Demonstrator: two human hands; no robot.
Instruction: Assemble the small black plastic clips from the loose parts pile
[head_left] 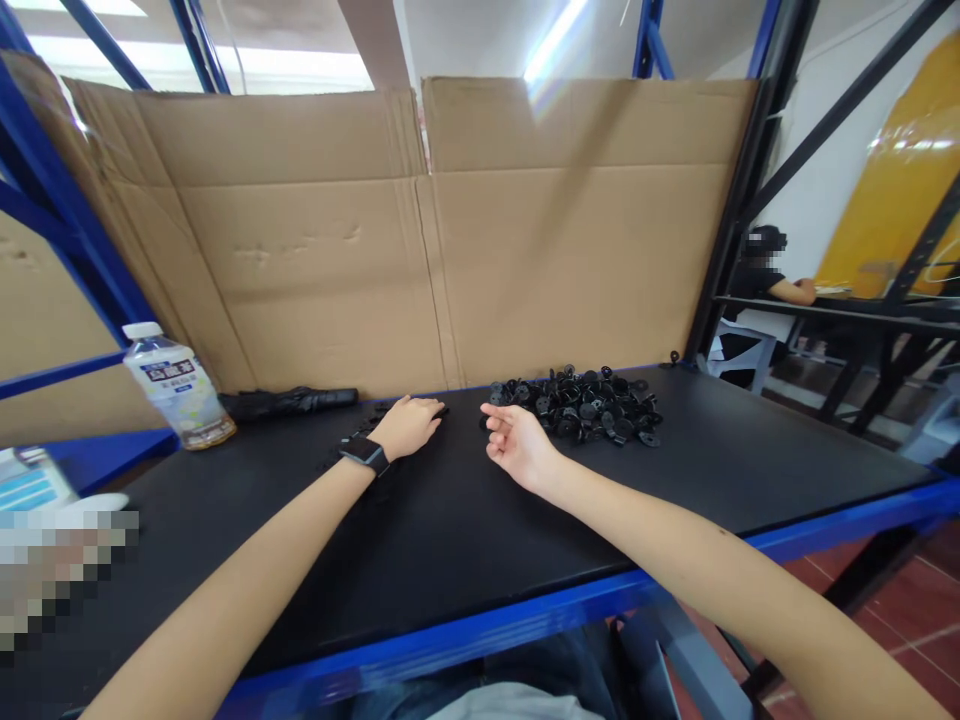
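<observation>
My left hand [409, 425] lies palm down on the black tabletop [465, 530], fingers curled over small black parts near the cardboard wall; a dark watch [364, 454] is on that wrist. My right hand [517, 445] rests palm up and half curled, with nothing visible in it, just left of a heap of small black round plastic parts [581, 405]. A smaller scatter of the same black parts [360, 430] lies around and under my left hand.
A plastic water bottle [178, 388] stands at the left, and a folded black umbrella [289, 402] lies along the cardboard wall [420, 240]. Blue rack posts frame the bench, whose front edge is blue [525, 615]. Another person [765, 290] sits at a bench far right.
</observation>
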